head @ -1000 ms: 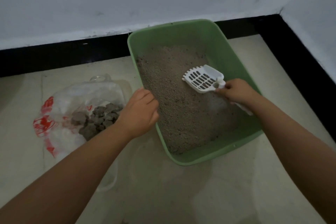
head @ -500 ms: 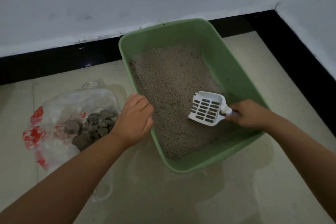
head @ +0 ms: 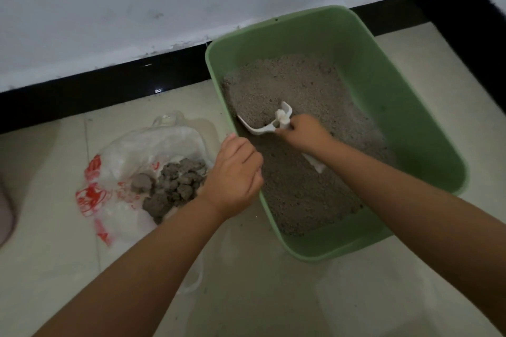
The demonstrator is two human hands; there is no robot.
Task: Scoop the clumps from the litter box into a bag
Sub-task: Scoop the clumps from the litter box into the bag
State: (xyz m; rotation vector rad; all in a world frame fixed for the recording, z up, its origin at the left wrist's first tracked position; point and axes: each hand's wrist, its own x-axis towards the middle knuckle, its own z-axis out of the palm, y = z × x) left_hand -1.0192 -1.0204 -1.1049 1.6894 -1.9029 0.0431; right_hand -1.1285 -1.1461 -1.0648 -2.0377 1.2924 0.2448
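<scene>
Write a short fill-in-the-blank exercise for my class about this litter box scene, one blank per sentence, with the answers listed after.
1. The right hand holds a white ____ with its head dug into the litter.
2. The litter box is ____ in colour.
3. The left hand grips the box's near-left ____.
4. The grey clumps lie in a plastic bag printed in ____.

Missing words: scoop; green; rim; red

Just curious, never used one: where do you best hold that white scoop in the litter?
By its long handle, from the near side, as the right hand does. The scoop has its slotted head dug into the litter near the green box's left wall, leaving only the handle free.
</scene>
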